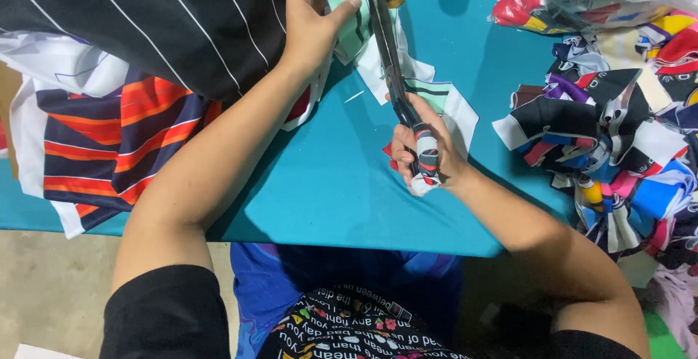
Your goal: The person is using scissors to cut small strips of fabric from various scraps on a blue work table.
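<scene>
- Right hand (429, 152) closed round the wrapped handles of long scissors (389, 53); blades point away from the body, up toward the far desk edge.
- Left hand (314, 21) pinches a pale green striped fabric piece (347, 10) between thumb and fingers, holding it up at the blades.
- Step in hand, as I read it: cutting along the piece's edge. Blades look nearly closed at the cloth; cannot tell how far the cut has run.
- Next move calls for the left hand to keep the cloth taut and feed it steadily, fingers kept off the blade line.
- White-edged offcuts (451, 108) lie on the blue desk (327, 192) just under the scissors.
- Left side: black pinstripe cloth (167, 24) and a navy-orange striped panel (109, 141) crowd up against the left forearm; little room there.
- Right side: a heap of mixed printed scraps (618, 148) sits near the right elbow.
- Open desk lies between the forearms, down to the near edge.
</scene>
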